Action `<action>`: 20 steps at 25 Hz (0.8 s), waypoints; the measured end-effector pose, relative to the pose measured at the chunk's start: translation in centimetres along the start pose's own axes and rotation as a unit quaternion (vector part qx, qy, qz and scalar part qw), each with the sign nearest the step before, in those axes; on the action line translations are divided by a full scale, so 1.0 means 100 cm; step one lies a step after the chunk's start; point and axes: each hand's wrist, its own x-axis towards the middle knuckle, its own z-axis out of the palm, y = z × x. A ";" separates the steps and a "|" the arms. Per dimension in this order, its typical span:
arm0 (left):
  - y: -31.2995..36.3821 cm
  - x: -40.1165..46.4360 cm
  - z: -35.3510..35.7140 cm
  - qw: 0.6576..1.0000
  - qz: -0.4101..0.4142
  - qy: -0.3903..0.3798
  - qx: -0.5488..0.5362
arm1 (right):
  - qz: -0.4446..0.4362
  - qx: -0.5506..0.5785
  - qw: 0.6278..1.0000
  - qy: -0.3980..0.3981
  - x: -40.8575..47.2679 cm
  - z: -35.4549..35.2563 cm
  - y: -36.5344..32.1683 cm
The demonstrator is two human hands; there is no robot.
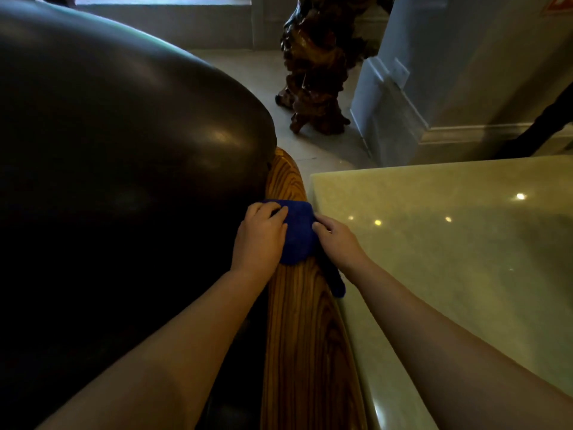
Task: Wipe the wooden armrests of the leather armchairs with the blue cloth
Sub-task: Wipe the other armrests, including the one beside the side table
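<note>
A striped wooden armrest (pixel 305 336) runs from the bottom centre up to the middle of the view, along the right side of a dark leather armchair (pixel 108 150). A blue cloth (pixel 298 234) lies draped over the armrest about halfway along it. My left hand (pixel 262 234) presses on the cloth's left side, fingers curled over it. My right hand (pixel 336 240) holds the cloth's right side. A tail of the cloth (pixel 336 282) hangs down the armrest's right edge under my right wrist.
A pale glossy stone table top (pixel 449 259) stands close against the armrest on the right. Beyond it are a dark carved root sculpture (pixel 316 66) on the tiled floor and a grey pillar base (pixel 403 103).
</note>
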 end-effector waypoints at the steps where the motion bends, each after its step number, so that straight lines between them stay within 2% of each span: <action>1: 0.000 -0.004 -0.002 1.000 -0.007 -0.013 -0.021 | -0.004 -0.009 1.000 0.001 -0.004 -0.002 0.000; 4: 0.007 -0.016 -0.007 0.996 -0.031 -0.052 -0.059 | -0.034 -0.048 0.997 0.046 -0.021 -0.004 0.000; 7: 0.011 -0.037 -0.015 0.993 -0.022 -0.102 0.049 | -0.064 -0.138 0.987 0.055 -0.043 -0.007 0.003; 9: 0.017 -0.053 -0.028 0.985 0.004 -0.137 0.100 | -0.070 -0.220 0.973 0.023 -0.061 -0.011 -0.001; 12: 0.027 -0.073 -0.045 0.976 -0.012 -0.199 0.090 | -0.053 -0.312 0.946 -0.066 -0.083 -0.019 -0.011; 15: 0.037 -0.083 -0.069 0.974 -0.041 -0.218 0.050 | -0.043 -0.329 0.938 -0.102 -0.104 -0.030 -0.030; 20: 0.071 -0.077 -0.136 0.982 -0.055 -0.183 -0.011 | -0.071 -0.286 0.954 -0.052 -0.139 -0.062 -0.088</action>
